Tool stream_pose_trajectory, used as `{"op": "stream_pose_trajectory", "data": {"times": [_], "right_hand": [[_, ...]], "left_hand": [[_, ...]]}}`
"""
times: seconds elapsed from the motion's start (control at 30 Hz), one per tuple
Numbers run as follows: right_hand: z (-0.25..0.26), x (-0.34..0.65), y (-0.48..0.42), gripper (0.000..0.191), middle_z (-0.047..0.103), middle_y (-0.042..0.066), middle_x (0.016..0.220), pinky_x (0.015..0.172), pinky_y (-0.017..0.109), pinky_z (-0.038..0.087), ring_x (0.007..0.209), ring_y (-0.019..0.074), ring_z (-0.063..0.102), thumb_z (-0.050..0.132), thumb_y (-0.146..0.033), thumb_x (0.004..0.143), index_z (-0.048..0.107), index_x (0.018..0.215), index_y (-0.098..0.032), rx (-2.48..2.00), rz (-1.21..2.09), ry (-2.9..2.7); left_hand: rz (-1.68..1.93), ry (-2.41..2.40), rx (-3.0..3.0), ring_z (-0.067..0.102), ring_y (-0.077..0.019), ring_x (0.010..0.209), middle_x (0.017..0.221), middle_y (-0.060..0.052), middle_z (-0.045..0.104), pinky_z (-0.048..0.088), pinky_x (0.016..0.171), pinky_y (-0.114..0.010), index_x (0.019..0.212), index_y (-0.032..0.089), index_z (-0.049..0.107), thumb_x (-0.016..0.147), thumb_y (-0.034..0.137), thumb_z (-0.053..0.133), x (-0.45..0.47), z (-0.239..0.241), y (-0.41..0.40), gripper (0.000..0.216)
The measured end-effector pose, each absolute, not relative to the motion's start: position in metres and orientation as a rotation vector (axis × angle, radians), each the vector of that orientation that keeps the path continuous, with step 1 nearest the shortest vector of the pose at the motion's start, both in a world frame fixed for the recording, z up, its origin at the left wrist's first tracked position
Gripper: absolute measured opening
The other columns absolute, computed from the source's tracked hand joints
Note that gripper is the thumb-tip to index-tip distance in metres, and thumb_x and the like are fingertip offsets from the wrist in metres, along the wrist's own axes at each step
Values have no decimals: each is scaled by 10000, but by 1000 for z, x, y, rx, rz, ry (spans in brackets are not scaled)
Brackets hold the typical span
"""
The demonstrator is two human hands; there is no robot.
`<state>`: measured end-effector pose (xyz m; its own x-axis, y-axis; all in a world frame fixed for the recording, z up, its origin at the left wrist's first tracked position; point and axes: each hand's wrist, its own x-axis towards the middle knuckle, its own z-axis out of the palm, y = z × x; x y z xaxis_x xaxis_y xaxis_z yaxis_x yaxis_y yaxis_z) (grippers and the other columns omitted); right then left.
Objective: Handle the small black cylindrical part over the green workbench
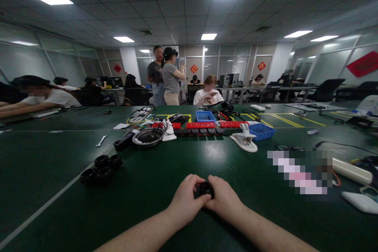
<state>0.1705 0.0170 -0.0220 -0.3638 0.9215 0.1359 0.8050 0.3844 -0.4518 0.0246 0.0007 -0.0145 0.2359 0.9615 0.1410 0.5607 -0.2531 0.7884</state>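
Between my two hands is a small black round part (206,189) with a hollow-looking centre, just above or on the green table (141,212). The fingers and thumb of my left hand (189,195) close on its left side. My right hand (223,197) wraps round its right side, and its far side is partly hidden by fingers. Off to the left, several similar black round parts (104,175) sit close together in a cluster. Their exact kind cannot be made out.
A small wrench (101,141) lies at the left. Farther back are a metal bowl (147,138), red strips (201,125), a white clip stand (244,139) and a blue bin (261,131). A cream cylinder (352,171) and a white object (362,201) lie at the right. People sit and stand beyond.
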Motion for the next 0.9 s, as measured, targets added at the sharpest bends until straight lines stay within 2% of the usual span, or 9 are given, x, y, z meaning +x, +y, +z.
{"op": "stream_pose_trajectory", "data": {"times": [0.1, 0.2, 0.37, 0.9], "right_hand": [[-20, 176, 19, 263, 560, 44, 814, 637, 261, 357, 735, 178, 499, 642, -270, 601, 537, 811, -152, -1341, 513, -2340], [-14, 185, 24, 352, 561, 24, 840, 658, 252, 369, 772, 177, 503, 684, -260, 580, 570, 900, -166, -1200, 718, -2378], [-9, 195, 32, 262, 532, -11, 769, 592, 209, 367, 700, 137, 498, 685, -190, 587, 599, 831, -147, -1187, 1058, -2329], [-3, 192, 28, 234, 512, -22, 734, 569, 208, 346, 674, 130, 478, 703, -177, 565, 583, 762, -141, -1279, 1019, -2314]], "left_hand": [[840, 1321, 1928, 460, -152, 748, 838, 0, 500, 362, 658, -244, 873, 181, 562, 647, 176, 629, 21, -13, 2, 236], [805, 1238, 1952, 467, -151, 765, 861, -2, 508, 364, 666, -238, 920, 190, 569, 652, 170, 628, 17, -12, 4, 275], [769, 1128, 2003, 470, -147, 768, 858, 3, 513, 363, 659, -229, 939, 206, 586, 659, 170, 631, 12, -11, 10, 286], [765, 1137, 2007, 469, -149, 779, 865, 0, 506, 368, 669, -229, 925, 194, 580, 661, 188, 635, 12, -11, 8, 270]]}}
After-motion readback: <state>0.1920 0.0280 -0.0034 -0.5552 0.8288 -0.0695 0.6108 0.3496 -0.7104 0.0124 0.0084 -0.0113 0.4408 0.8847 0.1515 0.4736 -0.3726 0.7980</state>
